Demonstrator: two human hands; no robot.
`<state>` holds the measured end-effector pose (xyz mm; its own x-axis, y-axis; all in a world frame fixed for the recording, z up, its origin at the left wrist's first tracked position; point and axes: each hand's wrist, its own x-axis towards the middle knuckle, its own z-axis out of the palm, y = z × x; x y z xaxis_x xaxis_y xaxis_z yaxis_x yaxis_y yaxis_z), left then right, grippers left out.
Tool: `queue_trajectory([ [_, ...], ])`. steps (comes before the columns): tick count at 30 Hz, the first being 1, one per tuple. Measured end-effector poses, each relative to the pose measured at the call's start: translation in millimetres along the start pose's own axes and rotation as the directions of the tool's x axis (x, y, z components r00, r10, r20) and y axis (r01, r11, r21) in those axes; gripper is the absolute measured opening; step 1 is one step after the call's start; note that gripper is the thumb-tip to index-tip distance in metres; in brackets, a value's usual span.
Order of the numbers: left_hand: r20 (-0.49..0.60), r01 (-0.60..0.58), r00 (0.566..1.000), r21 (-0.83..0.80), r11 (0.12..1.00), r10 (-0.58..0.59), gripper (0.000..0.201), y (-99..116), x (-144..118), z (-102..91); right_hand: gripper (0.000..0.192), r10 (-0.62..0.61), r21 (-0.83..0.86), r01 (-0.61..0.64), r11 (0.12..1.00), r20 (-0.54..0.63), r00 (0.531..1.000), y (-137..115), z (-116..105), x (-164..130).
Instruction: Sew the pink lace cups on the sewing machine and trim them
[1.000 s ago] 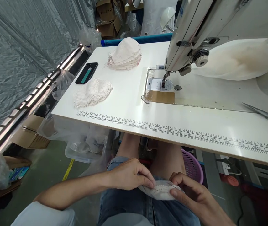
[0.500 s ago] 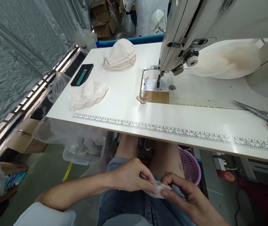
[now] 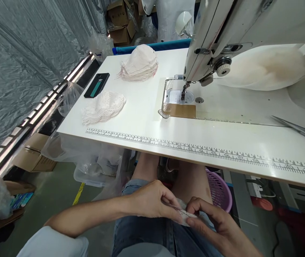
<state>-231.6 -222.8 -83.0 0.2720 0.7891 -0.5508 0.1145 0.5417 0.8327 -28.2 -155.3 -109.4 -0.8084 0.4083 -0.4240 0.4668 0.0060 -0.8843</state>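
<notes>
Drawn closer together than a second ago, the left hand [image 3: 157, 200] and right hand [image 3: 214, 222] both pinch a white fabric piece [image 3: 186, 215] below the table's [image 3: 141, 114] near edge; partly covered, it is perhaps folded.

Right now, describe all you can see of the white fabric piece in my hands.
The white fabric piece is small, thin-looking and partly folded, with a dark line, perhaps stitching, running along it. The left hand and the right hand both pinch it, over the denim shorts. The hands hide much of it, so its full shape cannot be told.
</notes>
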Motion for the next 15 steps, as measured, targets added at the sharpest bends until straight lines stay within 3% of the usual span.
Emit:
queue_trajectory([
  [7,-0.015,0.049,0.999,-0.059,0.997,-0.05,0.03,-4.5,1.6,1.2,0.024,0.004,-0.013,-0.004,1.0,0.023,1.0,0.9,-2.0,-1.0],
  [15,-0.032,0.028,0.999,-0.119,0.993,-0.032,0.023,-6.5,-1.2,0.0,0.019,-0.078,-0.016,0.078,0.997,0.001,0.997,-1.6,0.1,1.6],
])
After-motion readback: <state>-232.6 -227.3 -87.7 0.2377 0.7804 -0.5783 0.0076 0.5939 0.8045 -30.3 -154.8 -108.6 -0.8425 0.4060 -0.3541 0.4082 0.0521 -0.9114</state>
